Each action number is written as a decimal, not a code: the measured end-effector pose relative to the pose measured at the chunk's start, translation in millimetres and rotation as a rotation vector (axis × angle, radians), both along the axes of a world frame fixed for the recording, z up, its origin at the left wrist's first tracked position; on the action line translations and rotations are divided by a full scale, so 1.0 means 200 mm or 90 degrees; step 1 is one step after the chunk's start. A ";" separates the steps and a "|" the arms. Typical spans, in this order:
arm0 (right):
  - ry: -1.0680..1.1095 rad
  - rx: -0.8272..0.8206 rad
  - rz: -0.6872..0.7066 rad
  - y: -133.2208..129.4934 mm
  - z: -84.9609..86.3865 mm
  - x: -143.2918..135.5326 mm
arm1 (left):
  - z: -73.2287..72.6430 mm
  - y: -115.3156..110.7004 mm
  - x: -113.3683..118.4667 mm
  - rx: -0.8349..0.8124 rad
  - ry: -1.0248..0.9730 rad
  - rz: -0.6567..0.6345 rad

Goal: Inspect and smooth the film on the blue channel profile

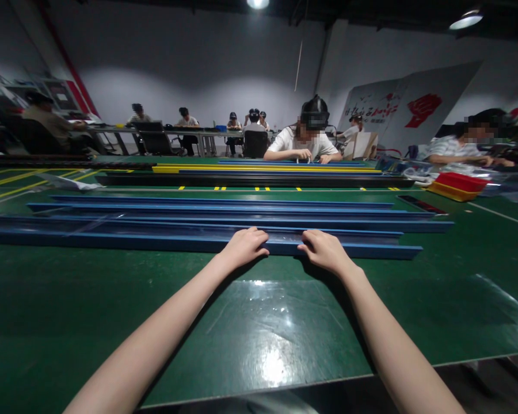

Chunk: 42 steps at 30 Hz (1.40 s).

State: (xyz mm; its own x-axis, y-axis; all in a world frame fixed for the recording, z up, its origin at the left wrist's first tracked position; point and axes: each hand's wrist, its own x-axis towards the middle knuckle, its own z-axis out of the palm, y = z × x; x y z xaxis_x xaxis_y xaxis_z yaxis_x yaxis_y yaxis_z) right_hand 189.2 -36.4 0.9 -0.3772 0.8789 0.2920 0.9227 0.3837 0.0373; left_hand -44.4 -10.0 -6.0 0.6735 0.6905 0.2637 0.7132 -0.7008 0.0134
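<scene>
Several long blue channel strips lie side by side across the green table. On the nearest blue strip (384,252), both hands rest a short way apart. My left hand (244,246) wraps over it left of the middle, its fingers curled over the top and its thumb on the near side. To the right, my right hand (323,248) grips the same strip in the same way, thumb towards the other hand. Behind lie more blue strips (427,225).
Across the green table (190,322), a person (302,141) leans over yellow strips (267,169) and a black strip (259,180). Red and yellow trays (460,185) and a dark flat device (421,204) stand at the right. Clear sheet (276,322) covers the near tabletop.
</scene>
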 end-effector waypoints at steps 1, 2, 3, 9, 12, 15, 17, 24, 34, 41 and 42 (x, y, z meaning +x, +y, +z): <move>0.005 -0.010 0.002 0.00 0.00 0.00 | 0.00 0.00 0.00 0.000 0.004 0.003; 0.007 -0.018 0.007 0.00 -0.01 0.00 | 0.00 0.00 0.00 0.001 0.008 0.006; 0.006 -0.022 0.013 0.00 -0.01 -0.01 | 0.00 -0.01 0.00 0.003 0.013 0.008; 0.012 -0.040 0.026 0.00 -0.02 0.00 | 0.02 -0.02 0.01 0.008 0.033 0.013; 0.025 -0.044 0.019 0.00 -0.02 0.00 | 0.02 -0.02 0.01 0.006 0.035 0.019; 0.026 -0.039 0.022 -0.01 -0.03 -0.01 | 0.02 -0.01 0.01 0.006 0.035 0.021; 0.025 -0.033 0.026 -0.01 -0.03 -0.01 | 0.01 -0.01 0.01 0.005 0.032 0.021; 0.044 -0.048 0.037 -0.01 -0.02 -0.01 | 0.01 -0.01 0.01 -0.001 0.031 0.031; 0.054 -0.028 0.064 0.00 -0.04 -0.01 | 0.01 -0.01 0.00 -0.022 0.019 0.033; 0.059 -0.033 0.069 0.00 -0.04 -0.01 | 0.01 -0.01 0.00 -0.023 0.020 0.033; 0.059 -0.031 0.069 0.00 -0.04 -0.01 | 0.01 -0.01 0.00 -0.023 0.020 0.034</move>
